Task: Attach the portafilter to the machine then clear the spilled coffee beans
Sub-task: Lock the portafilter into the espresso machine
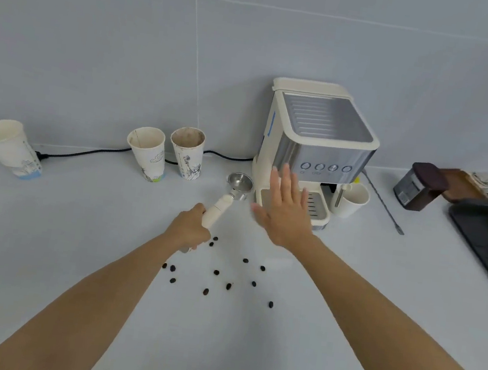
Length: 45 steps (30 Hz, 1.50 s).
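Head camera showed your left hand [189,228] shut tight around the cream handle of the portafilter [225,198]. Its metal cup sat just left of the coffee machine [315,150], low over the desk [74,240]; you could not tell if it touched. Your right hand [287,210] was open flat, holding nothing, in front of the machine. The coffee beans [216,272] lay spread on the desk, well in front of the machine. The portafilter looked hard and heavy at the metal end, so the handle was the best place to hold. The beans looked small and would likely roll.
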Each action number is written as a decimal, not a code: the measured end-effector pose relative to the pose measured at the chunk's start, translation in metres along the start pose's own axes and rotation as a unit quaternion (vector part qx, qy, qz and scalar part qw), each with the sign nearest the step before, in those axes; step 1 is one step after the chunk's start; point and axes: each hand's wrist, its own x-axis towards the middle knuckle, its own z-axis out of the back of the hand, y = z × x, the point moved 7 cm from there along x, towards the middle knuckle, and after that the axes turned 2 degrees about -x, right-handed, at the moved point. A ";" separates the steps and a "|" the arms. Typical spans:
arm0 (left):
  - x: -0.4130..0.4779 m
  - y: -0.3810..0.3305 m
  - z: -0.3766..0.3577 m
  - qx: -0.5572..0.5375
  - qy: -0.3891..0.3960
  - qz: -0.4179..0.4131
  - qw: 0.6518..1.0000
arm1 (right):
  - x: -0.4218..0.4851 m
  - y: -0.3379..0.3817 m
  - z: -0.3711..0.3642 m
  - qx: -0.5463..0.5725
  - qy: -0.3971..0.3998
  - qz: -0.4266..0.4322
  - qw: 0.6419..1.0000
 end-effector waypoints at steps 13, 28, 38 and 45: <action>0.019 -0.063 -0.017 0.042 0.070 -0.049 0.995 | 0.067 -0.092 0.097 -0.106 -0.004 -0.066 0.992; 0.063 -0.102 -0.030 0.030 0.072 -0.081 0.994 | 0.074 -0.099 0.092 -0.087 -0.082 -0.002 0.993; 0.080 -0.107 -0.028 -0.004 0.056 -0.079 0.995 | 0.074 -0.101 0.090 -0.087 -0.094 -0.003 0.992; 0.086 -0.121 -0.032 -0.023 0.067 -0.092 0.993 | 0.073 -0.100 0.091 -0.082 -0.097 -0.002 0.992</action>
